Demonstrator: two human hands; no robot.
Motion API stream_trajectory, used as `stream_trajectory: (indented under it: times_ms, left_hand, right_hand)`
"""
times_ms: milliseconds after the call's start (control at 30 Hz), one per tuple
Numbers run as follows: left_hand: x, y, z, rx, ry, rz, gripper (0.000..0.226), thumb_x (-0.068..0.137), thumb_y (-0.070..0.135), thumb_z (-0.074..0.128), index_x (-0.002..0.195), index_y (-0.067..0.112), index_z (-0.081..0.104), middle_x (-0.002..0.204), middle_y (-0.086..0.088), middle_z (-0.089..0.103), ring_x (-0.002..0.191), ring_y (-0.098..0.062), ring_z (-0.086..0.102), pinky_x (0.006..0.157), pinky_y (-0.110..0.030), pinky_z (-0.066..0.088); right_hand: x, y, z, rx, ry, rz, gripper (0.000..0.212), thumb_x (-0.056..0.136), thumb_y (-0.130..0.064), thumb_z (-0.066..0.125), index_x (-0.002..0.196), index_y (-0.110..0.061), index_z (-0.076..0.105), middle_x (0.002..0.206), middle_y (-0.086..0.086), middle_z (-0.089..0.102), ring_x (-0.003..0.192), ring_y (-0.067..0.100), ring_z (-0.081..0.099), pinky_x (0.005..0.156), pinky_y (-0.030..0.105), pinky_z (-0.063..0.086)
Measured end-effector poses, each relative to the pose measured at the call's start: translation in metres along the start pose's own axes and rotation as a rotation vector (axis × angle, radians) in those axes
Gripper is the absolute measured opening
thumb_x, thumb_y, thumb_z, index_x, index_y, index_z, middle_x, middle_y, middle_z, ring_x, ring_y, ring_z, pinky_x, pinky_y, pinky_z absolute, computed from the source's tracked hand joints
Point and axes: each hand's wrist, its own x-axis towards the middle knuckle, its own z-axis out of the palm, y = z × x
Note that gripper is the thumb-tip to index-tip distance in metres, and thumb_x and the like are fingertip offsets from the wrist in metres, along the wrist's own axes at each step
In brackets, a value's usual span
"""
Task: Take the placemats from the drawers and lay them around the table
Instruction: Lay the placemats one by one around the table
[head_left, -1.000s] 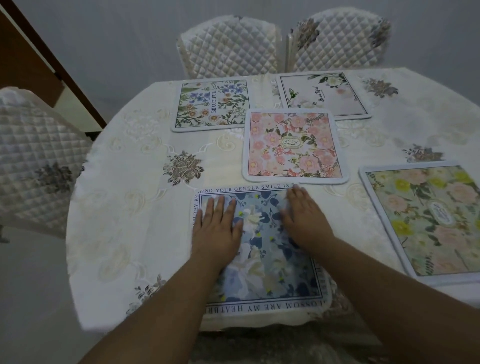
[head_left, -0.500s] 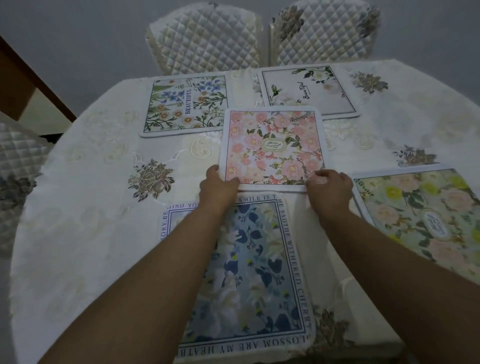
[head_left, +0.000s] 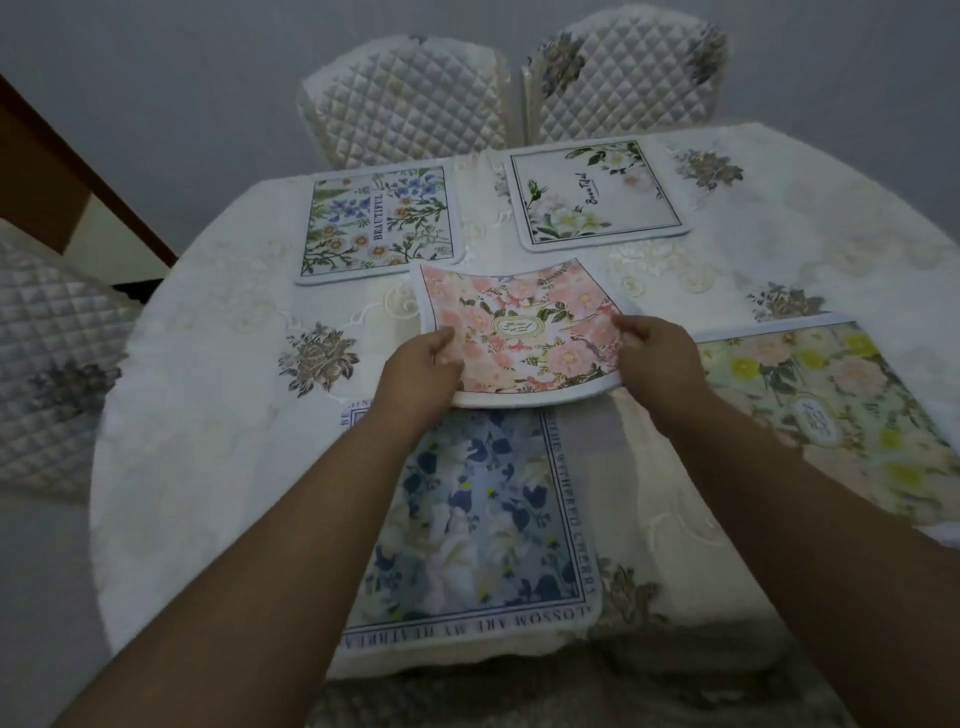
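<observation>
Sagging between the left hand (head_left: 422, 370) and right hand (head_left: 655, 354), which pinch its opposite side edges, the pink placemat (head_left: 519, 332) hangs just beyond them, looking light and floppy, best held at both edges.

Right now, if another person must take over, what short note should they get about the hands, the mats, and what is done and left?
Left hand and right hand each grip a near corner of the pink mat; its near edge is lifted off the table and the mat bends.
Lying flat: blue mat at the near edge, yellow mat on the right, green mat and white mat at the far side by the two chairs.
Done: four mats are laid.
Left: set the pink mat at a free place, probably on the left.
</observation>
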Motion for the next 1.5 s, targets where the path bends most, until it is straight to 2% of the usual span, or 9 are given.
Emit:
stream_trajectory:
  times_ms: [167,233,333,467,667,867,1067,1300,1500]
  left_hand:
    - [-0.089,0.003,-0.037,-0.027,0.084,0.125,0.049,0.102,0.017,0.053,0.149,0.029,0.049,0.150,0.004,0.048,0.134,-0.013,0.047,0.116,-0.037,0.038]
    - [-0.127,0.001,-0.062,-0.017,0.109,0.159,0.046,0.103,0.020,0.051,0.147,0.035,0.050,0.149,0.006,0.048,0.132,-0.012,0.049,0.115,-0.038,0.040]
    - [-0.187,0.003,-0.106,-0.030,0.142,0.215,0.044,0.103,0.020,0.051,0.143,0.037,0.055,0.146,0.003,0.052,0.128,-0.018,0.054,0.110,-0.042,0.046]
    - [-0.268,-0.004,-0.178,-0.002,0.168,0.317,0.044,0.103,0.016,0.051,0.144,0.032,0.056,0.139,0.006,0.053,0.121,-0.014,0.055,0.102,-0.030,0.048]
    - [-0.387,-0.055,-0.295,-0.153,0.205,0.294,0.044,0.098,0.016,0.057,0.137,0.037,0.061,0.131,0.019,0.058,0.121,-0.008,0.058,0.108,-0.042,0.049]
    - [-0.484,-0.111,-0.399,-0.215,0.256,0.294,0.043,0.100,0.012,0.058,0.137,0.034,0.062,0.133,0.014,0.059,0.109,-0.002,0.064,0.093,-0.026,0.057]
    - [-0.526,-0.149,-0.462,-0.224,0.355,0.269,0.041,0.101,0.018,0.058,0.137,0.039,0.061,0.130,0.017,0.058,0.109,-0.007,0.064,0.093,-0.037,0.058]
    - [-0.519,-0.173,-0.507,-0.213,0.437,0.211,0.042,0.103,0.015,0.056,0.139,0.034,0.059,0.127,0.020,0.054,0.103,0.002,0.061,0.075,-0.008,0.054]
    - [-0.480,-0.185,-0.560,-0.088,0.487,0.156,0.043,0.102,0.019,0.057,0.140,0.039,0.056,0.125,0.027,0.052,0.111,0.002,0.059,0.080,-0.009,0.052]
  right_hand:
    - [-0.094,-0.028,-0.039,-0.038,-0.014,-0.080,0.058,0.077,0.001,0.055,0.129,-0.023,0.068,0.117,0.004,0.072,0.074,0.022,0.070,0.056,0.030,0.055]
    - [-0.136,-0.046,-0.051,-0.060,-0.044,-0.114,0.052,0.078,-0.006,0.061,0.128,-0.023,0.068,0.124,0.003,0.069,0.083,0.027,0.071,0.068,0.037,0.059]
    - [-0.201,-0.072,-0.067,-0.112,-0.083,-0.152,0.047,0.085,-0.019,0.067,0.132,-0.024,0.065,0.136,0.003,0.061,0.092,0.017,0.065,0.081,0.030,0.054]
    - [-0.300,-0.115,-0.068,-0.153,-0.056,-0.226,0.045,0.090,-0.020,0.065,0.135,-0.026,0.062,0.141,0.001,0.057,0.114,0.017,0.059,0.097,0.030,0.048]
    - [-0.459,-0.168,-0.036,-0.081,-0.060,-0.268,0.046,0.086,-0.013,0.063,0.126,-0.037,0.063,0.127,-0.001,0.061,0.072,0.014,0.066,0.055,0.027,0.051]
    - [-0.580,-0.220,0.014,-0.011,-0.151,-0.309,0.041,0.083,-0.015,0.064,0.117,-0.037,0.065,0.120,-0.004,0.061,0.083,0.015,0.068,0.072,0.039,0.060]
    - [-0.630,-0.258,0.058,-0.086,-0.198,-0.401,0.045,0.082,-0.021,0.066,0.125,-0.037,0.063,0.130,-0.001,0.056,0.099,0.019,0.065,0.084,0.042,0.059]
    - [-0.624,-0.294,0.112,-0.092,-0.257,-0.477,0.055,0.084,-0.023,0.068,0.134,-0.042,0.060,0.127,-0.005,0.057,0.104,0.019,0.061,0.094,0.042,0.053]
    - [-0.581,-0.329,0.186,-0.027,-0.351,-0.528,0.057,0.083,-0.018,0.068,0.136,-0.038,0.060,0.122,-0.006,0.059,0.105,0.015,0.059,0.095,0.037,0.050]
